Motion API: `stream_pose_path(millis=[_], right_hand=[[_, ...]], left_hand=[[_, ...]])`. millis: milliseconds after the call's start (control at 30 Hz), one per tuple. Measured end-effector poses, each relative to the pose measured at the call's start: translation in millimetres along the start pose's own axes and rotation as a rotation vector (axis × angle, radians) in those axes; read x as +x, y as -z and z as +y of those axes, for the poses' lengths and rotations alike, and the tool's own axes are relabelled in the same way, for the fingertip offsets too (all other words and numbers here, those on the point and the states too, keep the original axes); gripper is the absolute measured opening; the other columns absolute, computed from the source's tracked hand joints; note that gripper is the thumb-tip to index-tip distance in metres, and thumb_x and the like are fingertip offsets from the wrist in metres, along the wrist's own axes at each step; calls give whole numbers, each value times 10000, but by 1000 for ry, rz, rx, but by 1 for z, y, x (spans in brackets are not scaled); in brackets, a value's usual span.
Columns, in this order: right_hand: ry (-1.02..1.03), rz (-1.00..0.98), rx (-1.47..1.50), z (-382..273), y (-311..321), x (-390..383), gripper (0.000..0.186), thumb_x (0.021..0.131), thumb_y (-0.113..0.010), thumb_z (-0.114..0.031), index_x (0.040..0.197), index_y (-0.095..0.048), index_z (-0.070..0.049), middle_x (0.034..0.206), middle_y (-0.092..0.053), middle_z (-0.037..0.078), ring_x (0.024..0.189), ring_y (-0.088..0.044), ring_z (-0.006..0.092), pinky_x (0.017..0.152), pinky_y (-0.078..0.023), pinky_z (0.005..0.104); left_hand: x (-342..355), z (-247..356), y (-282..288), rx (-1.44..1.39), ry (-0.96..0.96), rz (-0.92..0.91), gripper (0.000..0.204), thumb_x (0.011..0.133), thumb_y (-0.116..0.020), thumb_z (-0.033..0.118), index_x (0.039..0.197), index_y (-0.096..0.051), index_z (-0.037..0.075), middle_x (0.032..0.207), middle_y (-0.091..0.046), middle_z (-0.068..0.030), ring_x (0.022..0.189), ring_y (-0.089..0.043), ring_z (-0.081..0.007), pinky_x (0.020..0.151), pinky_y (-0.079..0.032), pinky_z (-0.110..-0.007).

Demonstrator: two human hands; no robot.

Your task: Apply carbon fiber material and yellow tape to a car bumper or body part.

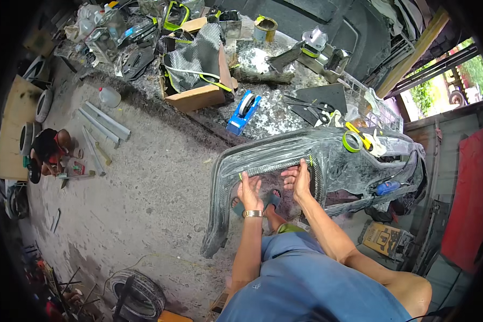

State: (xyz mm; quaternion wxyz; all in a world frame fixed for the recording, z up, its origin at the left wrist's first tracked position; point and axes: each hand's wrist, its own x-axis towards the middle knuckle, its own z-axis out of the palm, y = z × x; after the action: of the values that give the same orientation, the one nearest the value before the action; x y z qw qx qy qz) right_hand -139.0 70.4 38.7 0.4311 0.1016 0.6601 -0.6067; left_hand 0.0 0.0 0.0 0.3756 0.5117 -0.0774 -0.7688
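A dark woven strip of carbon-fibre cloth [276, 165] lies along the inner edge of a large grey, dusty car bumper [220, 185], with bits of yellow-green tape at its ends. My left hand [250, 193] has its thumb on the strip's left end, its other fingers curled loosely below. At the right end, my right hand [299, 181] presses its thumb near the tape, fingers bent under the edge. More woven cloth runs down the bumper to the right of that hand. What the fingertips touch underneath is partly hidden.
A blue tape dispenser [244, 112], scissors [322, 111] and a cardboard box [198, 99] of woven cloth sit on the bench beyond. On the bumper rest a tape roll [352, 141], yellow cutter [359, 135] and blue power tool [387, 188]. Another person [51, 150] crouches far left.
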Motion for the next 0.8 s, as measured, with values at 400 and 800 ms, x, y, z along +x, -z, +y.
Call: stream_pose_path(millis=[400, 800], right_hand=[[132, -165, -224, 38, -33, -31, 257, 878, -643, -302, 758, -593, -80, 639, -590, -1, 495, -488, 36, 408, -384, 182], [240, -110, -180, 46, -26, -3, 325, 867, -655, -363, 783, -594, -55, 622, -582, -4, 459, -464, 29, 389, -346, 179]], left_hand=[[-2, -9, 10, 283, -227, -76, 203, 896, -633, 238, 868, -611, 38, 829, -659, -63, 777, -620, -118, 707, -481, -257], [31, -25, 27, 409, -286, -92, 425, 919, -559, 413, 928, -572, -12, 817, -653, -108, 707, -611, -142, 631, -499, -248]])
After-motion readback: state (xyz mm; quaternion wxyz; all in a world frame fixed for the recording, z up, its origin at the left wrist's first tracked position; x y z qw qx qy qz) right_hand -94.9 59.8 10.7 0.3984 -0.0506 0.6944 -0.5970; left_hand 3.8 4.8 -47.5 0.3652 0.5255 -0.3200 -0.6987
